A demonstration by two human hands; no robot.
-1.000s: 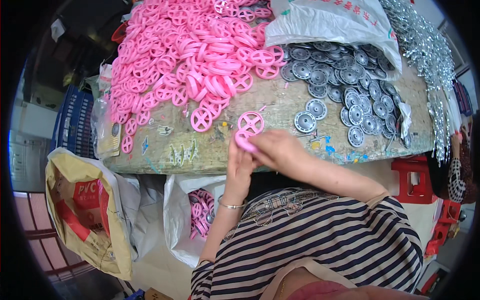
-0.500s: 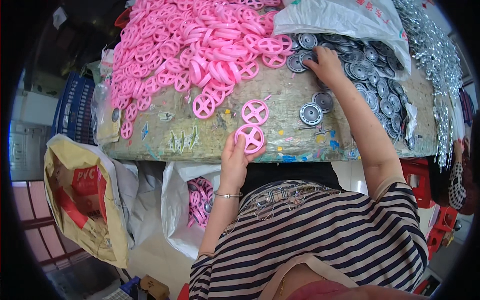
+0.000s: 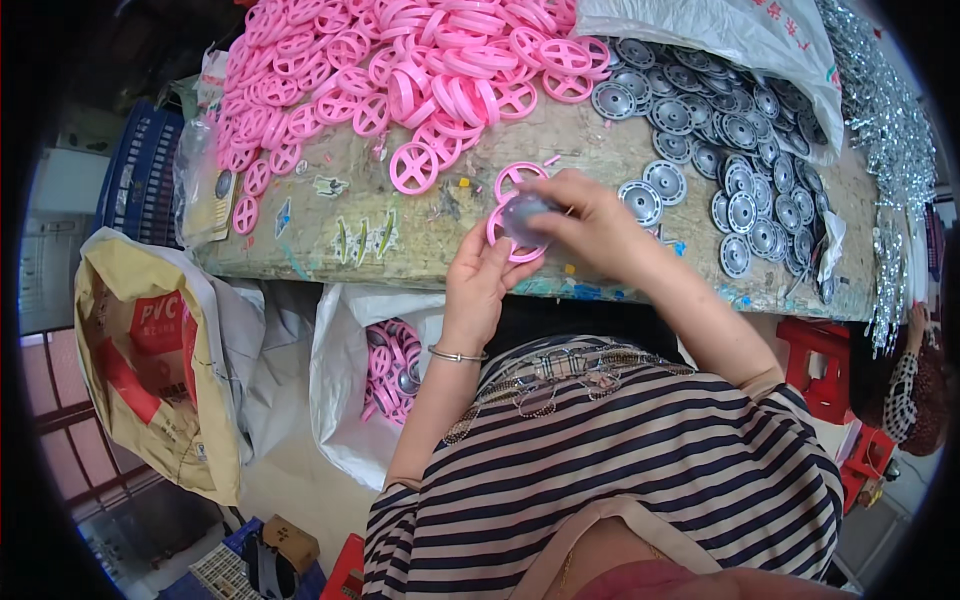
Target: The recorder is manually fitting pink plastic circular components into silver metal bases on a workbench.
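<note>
My left hand (image 3: 478, 275) grips a pink plastic wheel ring (image 3: 497, 228) with crossed spokes near the table's front edge. Over that ring my right hand (image 3: 580, 220) holds a grey disc (image 3: 522, 220), blurred by motion; whether it touches the ring I cannot tell. Just beyond lies a second pink ring (image 3: 520, 178), partly behind the right hand. Two loose grey discs (image 3: 665, 182) rest to the right of my hands. A big heap of pink rings (image 3: 440, 60) covers the far left of the table, and a pile of grey discs (image 3: 738, 130) spreads at the right.
A white plastic sack (image 3: 720, 35) lies over the disc pile. Silver tinsel (image 3: 885, 150) hangs at the far right. Below the table edge stand an open yellow paper sack (image 3: 105, 265) and a white bag (image 3: 335, 400) with pink wheels (image 3: 395, 365). Red stools (image 3: 815, 370) are at the right.
My right hand has come back from the grey pile to my left hand, bringing a grey disc over the pink ring. The left hand keeps its hold on the ring.
</note>
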